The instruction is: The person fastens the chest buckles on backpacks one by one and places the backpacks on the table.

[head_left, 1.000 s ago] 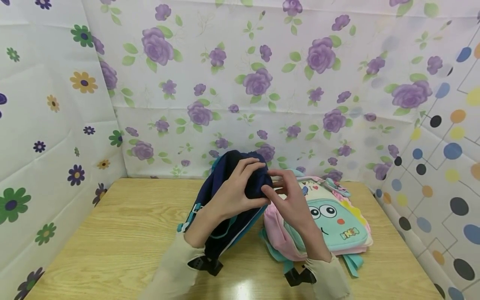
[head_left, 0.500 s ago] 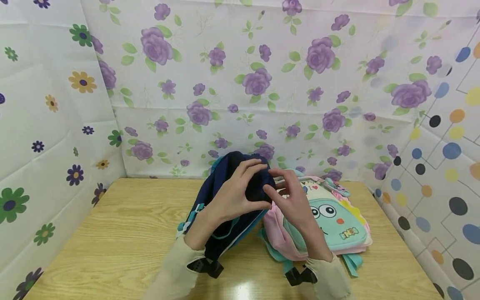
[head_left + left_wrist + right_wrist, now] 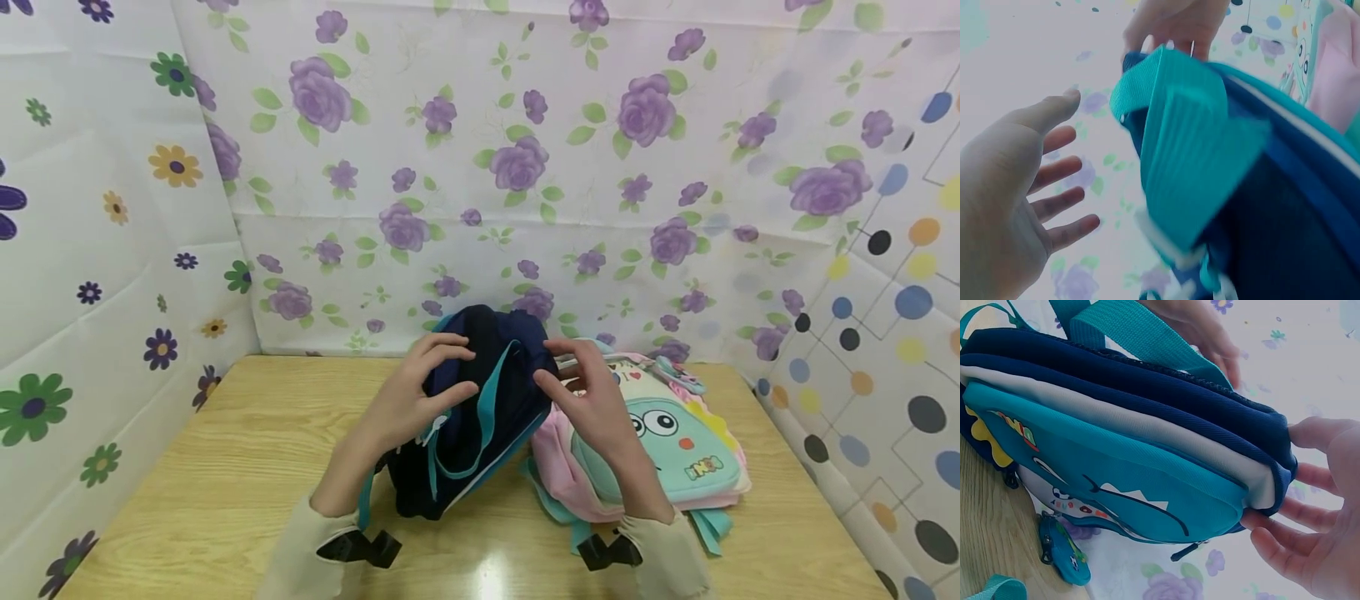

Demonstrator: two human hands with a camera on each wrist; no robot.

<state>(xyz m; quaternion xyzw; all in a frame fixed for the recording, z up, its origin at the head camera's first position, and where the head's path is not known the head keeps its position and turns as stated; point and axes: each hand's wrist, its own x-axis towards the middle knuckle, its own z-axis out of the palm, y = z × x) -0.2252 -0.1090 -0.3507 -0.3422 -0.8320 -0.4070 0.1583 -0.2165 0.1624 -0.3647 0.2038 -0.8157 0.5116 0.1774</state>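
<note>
A navy and teal children's backpack stands tilted on its end on the table, its straps toward me. My right hand grips its upper end. In the right wrist view, the thumb lies on the back side and the fingers curve round the front edge. My left hand is beside the strap side, fingers spread. The left wrist view shows a gap between that hand and the teal strap. The backpack's teal front panel has a cartoon face.
A pink and mint backpack with a big-eyed face lies on the wooden table to the right. A small teal pouch hangs from the navy backpack. Flowered cloth covers the wall behind.
My left hand has let go of the backpack's upper part and drawn back left, uncovering a teal strap. My right hand remains on the upper end.
</note>
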